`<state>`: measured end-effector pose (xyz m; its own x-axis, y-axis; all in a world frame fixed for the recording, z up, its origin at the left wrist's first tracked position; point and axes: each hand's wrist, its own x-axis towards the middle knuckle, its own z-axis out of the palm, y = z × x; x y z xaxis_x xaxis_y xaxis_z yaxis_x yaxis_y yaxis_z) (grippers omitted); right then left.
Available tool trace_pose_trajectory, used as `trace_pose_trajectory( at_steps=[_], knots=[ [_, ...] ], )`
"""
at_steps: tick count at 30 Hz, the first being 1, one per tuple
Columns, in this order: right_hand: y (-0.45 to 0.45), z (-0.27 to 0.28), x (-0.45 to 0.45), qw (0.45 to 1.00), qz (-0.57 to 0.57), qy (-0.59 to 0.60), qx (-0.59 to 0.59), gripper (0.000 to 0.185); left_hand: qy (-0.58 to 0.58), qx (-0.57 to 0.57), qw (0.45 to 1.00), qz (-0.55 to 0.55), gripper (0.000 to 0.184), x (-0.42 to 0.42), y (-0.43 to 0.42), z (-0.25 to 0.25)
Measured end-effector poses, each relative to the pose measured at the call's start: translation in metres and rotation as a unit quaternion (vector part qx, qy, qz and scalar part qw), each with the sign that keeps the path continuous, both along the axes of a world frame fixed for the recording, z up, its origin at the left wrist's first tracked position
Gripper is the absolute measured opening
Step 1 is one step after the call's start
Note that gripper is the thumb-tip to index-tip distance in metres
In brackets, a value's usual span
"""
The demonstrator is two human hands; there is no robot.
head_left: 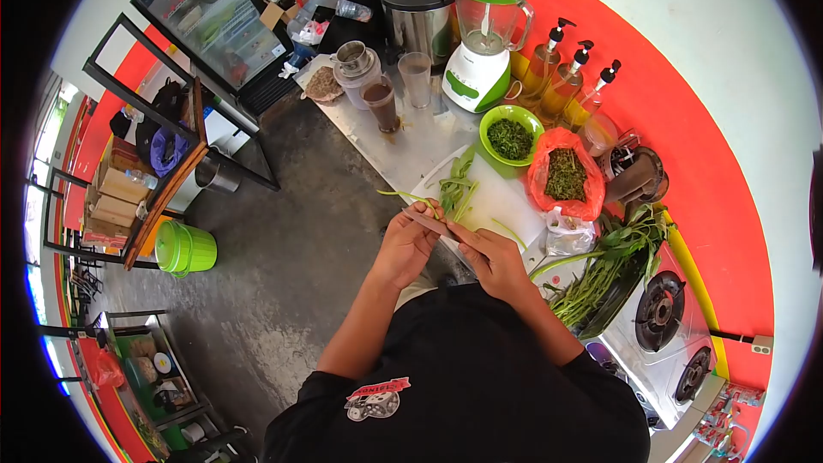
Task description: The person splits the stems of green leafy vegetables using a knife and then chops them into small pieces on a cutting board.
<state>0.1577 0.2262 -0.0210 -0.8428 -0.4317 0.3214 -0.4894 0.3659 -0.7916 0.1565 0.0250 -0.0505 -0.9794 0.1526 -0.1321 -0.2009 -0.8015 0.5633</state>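
Observation:
My left hand (406, 249) is closed around a thin green vegetable stem (396, 194), which sticks out to the left above the counter's edge. In my right hand (495, 264) is a knife (430, 223), its flat blade crossing toward my left fingers; the handle is hidden in my grip. Just beyond both hands lies a white cutting board (506, 197) with loose leaves and stems (459, 178) on it. A lime-green bowl (487, 139) of chopped greens stands behind the board. Beside it, a red plastic bag (538, 197) holds more chopped greens.
A bunch of long-stemmed leafy greens (591, 287) lies at the right, near a gas stove (639, 351). Along the wall stand a blender (480, 69) and several pump bottles (540, 69). Cups (381, 103) sit at the counter's left. A green bucket (193, 247) is on the floor.

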Motion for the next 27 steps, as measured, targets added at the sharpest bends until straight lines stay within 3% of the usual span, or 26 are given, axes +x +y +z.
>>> trace_pose_trajectory(
  at_steps=[15,20,25,27],
  knots=[
    [0.002,-0.014,-0.001,0.999,-0.01,-0.012,-0.031,0.042,-0.03,0.026,0.999,-0.007,0.015,0.001,0.009,-0.008],
    [-0.001,-0.012,-0.001,0.995,0.003,-0.028,-0.094,0.045,-0.036,0.054,0.993,-0.1,0.02,0.0,0.009,-0.02],
    [0.002,-0.017,-0.002,0.995,0.026,-0.054,-0.074,0.044,-0.049,0.053,0.992,-0.105,0.023,0.001,0.015,-0.025],
    [0.0,-0.02,-0.002,0.991,0.024,-0.052,-0.122,0.043,-0.057,0.049,0.992,-0.106,0.024,-0.001,0.015,-0.026]
  ],
)
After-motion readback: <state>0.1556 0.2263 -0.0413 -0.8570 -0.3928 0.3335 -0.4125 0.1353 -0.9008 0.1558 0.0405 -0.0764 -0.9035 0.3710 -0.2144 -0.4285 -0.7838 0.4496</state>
